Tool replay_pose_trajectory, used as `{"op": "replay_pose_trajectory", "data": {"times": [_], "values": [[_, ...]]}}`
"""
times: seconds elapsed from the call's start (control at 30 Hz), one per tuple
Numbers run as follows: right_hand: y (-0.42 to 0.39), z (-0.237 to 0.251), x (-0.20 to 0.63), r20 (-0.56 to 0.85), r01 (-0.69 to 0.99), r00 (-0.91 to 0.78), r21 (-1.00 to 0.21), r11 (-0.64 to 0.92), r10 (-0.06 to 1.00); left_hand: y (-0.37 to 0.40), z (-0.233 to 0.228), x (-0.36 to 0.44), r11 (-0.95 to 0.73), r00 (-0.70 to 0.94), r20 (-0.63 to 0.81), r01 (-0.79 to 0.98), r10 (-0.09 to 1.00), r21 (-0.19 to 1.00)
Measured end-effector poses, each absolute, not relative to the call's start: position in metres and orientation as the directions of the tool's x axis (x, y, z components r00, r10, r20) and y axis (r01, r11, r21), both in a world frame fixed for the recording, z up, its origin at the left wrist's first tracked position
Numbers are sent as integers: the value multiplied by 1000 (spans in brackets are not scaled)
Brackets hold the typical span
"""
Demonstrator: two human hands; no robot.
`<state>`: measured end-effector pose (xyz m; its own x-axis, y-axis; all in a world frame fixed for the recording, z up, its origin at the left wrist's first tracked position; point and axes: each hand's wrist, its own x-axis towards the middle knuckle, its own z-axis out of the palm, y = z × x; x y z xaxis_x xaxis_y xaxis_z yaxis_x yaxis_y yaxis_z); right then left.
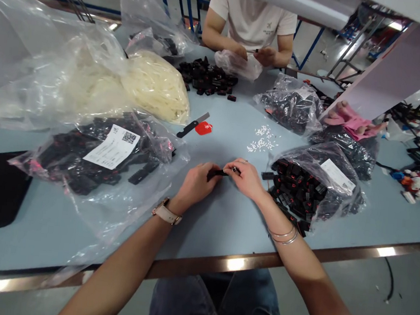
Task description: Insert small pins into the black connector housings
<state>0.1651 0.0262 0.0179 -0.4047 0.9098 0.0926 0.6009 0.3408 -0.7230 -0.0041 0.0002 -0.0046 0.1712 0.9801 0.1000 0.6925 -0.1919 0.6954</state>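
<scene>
Near the worktop's (202,236) front edge, your hands (196,183) (247,178) pinched a connector (220,172); loose grip might drop it.

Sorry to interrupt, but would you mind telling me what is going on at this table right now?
A person seated at the pale blue table pinches a small black part between the left hand and the right hand. An open plastic bag of black parts lies just beside the right hand, another labelled bag beside the left. Across the table, a second person's hands work over a clear bag, next to a loose pile of black parts.
</scene>
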Motion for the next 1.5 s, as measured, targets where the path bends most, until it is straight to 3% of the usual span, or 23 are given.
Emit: {"op": "replay_pose_trajectory", "data": {"times": [0.4, 0.77, 1.2, 1.5], "values": [[26, 12, 165, 96, 627, -439, -679, 381, 893, 0, -6, -4, -189, 162, 106, 684, 981, 704], [26, 14, 163, 63, 610, -410, -723, 325, 910, 0, -6, -4, -186, 154, 110, 678, 982, 712], [15, 11, 163, 121, 756, -453, -473, 453, 883, 0, -4, -4, -177, 148, 104, 675, 984, 716], [14, 2, 168, 153, 727, -370, -567, 387, 917, 0, -2, -4, -143, 126, 77, 684, 989, 715]]}}
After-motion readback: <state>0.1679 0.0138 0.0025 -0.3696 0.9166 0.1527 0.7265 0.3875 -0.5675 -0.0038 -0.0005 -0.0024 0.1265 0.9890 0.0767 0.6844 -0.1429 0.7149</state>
